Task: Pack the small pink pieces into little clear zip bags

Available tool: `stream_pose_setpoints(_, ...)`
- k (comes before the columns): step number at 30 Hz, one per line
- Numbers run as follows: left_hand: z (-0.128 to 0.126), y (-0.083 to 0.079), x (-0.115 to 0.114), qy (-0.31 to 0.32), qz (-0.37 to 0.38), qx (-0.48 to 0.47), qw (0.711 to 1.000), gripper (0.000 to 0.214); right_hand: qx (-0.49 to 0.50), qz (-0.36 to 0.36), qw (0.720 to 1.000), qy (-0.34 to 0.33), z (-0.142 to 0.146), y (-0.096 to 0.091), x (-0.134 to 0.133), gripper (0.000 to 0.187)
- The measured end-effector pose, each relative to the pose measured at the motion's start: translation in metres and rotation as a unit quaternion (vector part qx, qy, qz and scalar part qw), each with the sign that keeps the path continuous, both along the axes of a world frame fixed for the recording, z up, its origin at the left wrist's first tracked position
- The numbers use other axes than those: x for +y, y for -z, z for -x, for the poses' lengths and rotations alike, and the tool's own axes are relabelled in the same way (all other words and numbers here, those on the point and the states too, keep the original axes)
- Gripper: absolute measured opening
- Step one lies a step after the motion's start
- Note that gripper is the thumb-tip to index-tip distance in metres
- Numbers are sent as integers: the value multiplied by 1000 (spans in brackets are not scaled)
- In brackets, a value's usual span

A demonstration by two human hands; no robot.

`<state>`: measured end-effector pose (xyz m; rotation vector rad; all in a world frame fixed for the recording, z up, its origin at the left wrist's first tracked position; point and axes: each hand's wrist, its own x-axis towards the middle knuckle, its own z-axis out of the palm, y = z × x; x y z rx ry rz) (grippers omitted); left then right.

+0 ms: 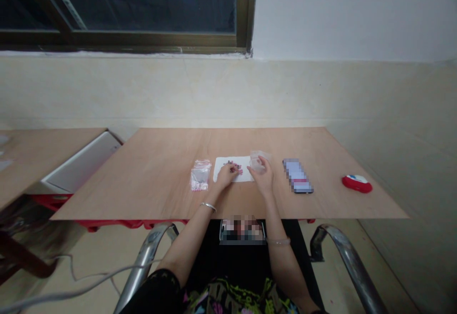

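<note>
Right hand (263,177) has a clear plastic bag (257,162) pressed between its fingers (262,163), which curl together over the film. Bag sits at the right end of a white sheet (219,173) on the plywood desk (171,161). Light, soft, likely slippery: take it by the edge, not the middle. Left hand (225,176) is over small pink-and-dark pieces (232,165) on the sheet (too small to identify); can't tell whether its fingers pinch any. Fragility unclear; handle them by fingertip. Second clear bag (200,175), silvery contents, lies just left of the sheet.
</note>
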<state>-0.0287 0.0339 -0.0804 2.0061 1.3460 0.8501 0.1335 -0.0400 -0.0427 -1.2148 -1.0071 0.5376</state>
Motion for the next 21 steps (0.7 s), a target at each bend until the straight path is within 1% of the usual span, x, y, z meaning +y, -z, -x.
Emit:
stream_pose_setpoints(3,0,-2,0,0,-3,-29,1000,16,68,6,998,-5,-3,3,3,60)
stream_pose_setpoints(6,-1,-9,-1,3,0,-63,998,20,82,14,997,0,-4,6,4,62)
stream_pose_setpoints(8,-3,-18,-2,1,15,-72,997,23,86,21,996,-8,-3,7,4,63)
stream_pose_setpoints(11,-6,-40,-4,3,37,-82,996,23,73,24,997,-10,-1,7,3,63)
stream_pose_setpoints(14,-11,-69,-9,15,45,-101,994,24,47,27,999,-8,1,5,1,63)
stream_pose_setpoints(17,-19,-95,-14,40,35,-139,989,24,23,28,999,-18,2,4,-1,64)
stream_pose_setpoints(19,-24,-108,-17,67,24,-147,987,24,1,20,1000,-20,4,3,-1,64)
stream_pose_setpoints(21,-29,-116,-20,98,14,-124,987,24,-21,7,1000,-21,5,2,-2,64)
